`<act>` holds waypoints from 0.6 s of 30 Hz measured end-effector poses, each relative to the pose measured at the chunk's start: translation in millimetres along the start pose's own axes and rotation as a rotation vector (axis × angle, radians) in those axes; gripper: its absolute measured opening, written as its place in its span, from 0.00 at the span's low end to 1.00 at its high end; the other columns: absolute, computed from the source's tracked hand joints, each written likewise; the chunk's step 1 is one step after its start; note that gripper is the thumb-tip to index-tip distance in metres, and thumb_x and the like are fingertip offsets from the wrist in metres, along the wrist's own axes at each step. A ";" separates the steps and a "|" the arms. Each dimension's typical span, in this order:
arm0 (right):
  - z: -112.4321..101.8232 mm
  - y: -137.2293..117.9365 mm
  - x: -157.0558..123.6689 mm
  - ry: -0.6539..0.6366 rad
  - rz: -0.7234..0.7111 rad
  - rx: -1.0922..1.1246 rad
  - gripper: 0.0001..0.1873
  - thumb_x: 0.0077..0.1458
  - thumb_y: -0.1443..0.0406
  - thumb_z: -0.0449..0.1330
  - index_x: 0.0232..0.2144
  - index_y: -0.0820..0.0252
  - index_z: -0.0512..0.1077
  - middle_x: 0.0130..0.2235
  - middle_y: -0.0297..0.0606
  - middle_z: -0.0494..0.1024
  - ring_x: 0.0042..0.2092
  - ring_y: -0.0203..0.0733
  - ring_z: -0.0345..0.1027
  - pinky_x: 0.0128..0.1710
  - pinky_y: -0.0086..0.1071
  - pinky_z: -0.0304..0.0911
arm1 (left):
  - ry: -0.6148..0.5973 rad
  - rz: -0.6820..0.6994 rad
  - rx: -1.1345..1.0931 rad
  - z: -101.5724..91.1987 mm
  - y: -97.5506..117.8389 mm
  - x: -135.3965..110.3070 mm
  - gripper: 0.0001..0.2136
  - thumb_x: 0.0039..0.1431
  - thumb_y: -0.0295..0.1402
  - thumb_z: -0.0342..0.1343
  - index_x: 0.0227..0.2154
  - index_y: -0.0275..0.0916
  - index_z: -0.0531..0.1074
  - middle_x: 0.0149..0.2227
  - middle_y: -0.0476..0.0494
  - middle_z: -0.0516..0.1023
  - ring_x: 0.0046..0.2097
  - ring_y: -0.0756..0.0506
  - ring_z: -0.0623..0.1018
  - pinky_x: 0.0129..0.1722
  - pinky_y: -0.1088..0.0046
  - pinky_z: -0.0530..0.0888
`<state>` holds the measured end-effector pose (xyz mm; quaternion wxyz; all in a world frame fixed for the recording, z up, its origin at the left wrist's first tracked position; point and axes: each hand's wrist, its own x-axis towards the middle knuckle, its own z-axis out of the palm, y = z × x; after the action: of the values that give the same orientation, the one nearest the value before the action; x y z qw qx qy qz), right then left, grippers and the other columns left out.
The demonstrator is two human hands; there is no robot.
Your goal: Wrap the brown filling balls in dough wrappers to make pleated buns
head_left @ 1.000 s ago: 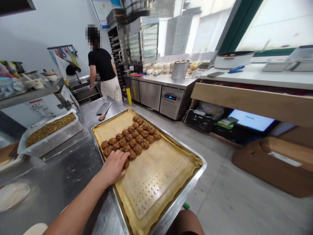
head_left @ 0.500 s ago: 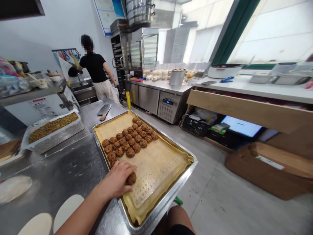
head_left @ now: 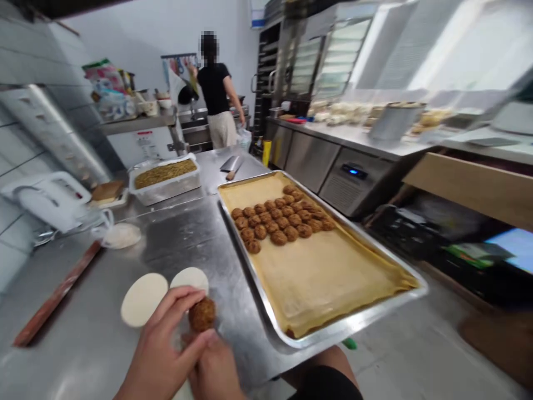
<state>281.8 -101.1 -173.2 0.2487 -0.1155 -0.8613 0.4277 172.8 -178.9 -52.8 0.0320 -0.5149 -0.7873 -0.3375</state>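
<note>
My left hand [head_left: 160, 347] is closed on a brown filling ball [head_left: 202, 314], low over the steel worktop [head_left: 183, 233]. Right under the ball, my right hand [head_left: 216, 366] is curled up against my left hand; what it holds is hidden. Two flat pale dough discs [head_left: 144, 298] lie on the worktop just beyond my hands. To the right, a metal tray [head_left: 345, 328] lined with a tan perforated mat carries several more brown balls [head_left: 278, 222], packed in rows at its far end.
A tub of brown filling [head_left: 164, 175], a cleaver [head_left: 231, 164], a dough lump [head_left: 120, 235], a wooden rod [head_left: 54, 300] and a white appliance [head_left: 45, 200] sit on the worktop. A person in a black top [head_left: 214, 89] stands at the far sink. Steel counters line the right side.
My left hand lifted one ball off the tray and carried it left, over the worktop. My right hand came into view and met it. The view swung left.
</note>
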 end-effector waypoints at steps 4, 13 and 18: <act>17.9 -7.1 12.2 -0.074 0.143 0.048 0.14 0.63 0.73 0.60 0.46 0.54 0.80 0.45 0.40 0.85 0.47 0.51 0.80 0.49 0.43 0.75 | 0.276 -0.269 0.152 -22.0 -52.8 -99.0 0.23 0.63 0.42 0.62 0.60 0.47 0.70 0.55 0.42 0.79 0.53 0.40 0.82 0.50 0.64 0.82; 22.9 -17.7 24.3 -0.115 0.118 0.076 0.13 0.68 0.64 0.57 0.50 0.53 0.79 0.47 0.40 0.85 0.48 0.49 0.80 0.51 0.43 0.75 | 0.349 -0.247 0.239 -19.7 -52.0 -174.2 0.18 0.63 0.33 0.63 0.56 0.44 0.73 0.54 0.38 0.78 0.52 0.40 0.82 0.47 0.65 0.84; 25.5 -16.3 23.6 -0.073 0.176 0.031 0.12 0.66 0.65 0.59 0.49 0.53 0.79 0.46 0.40 0.85 0.48 0.50 0.80 0.50 0.43 0.75 | 0.236 -0.118 0.162 0.6 -58.9 -161.7 0.22 0.65 0.30 0.60 0.61 0.37 0.68 0.52 0.36 0.79 0.53 0.42 0.82 0.50 0.67 0.84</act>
<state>248.5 -118.6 -165.5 0.1803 -0.1712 -0.8497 0.4650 199.5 -320.5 -147.0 0.1457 -0.4202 -0.8317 -0.3325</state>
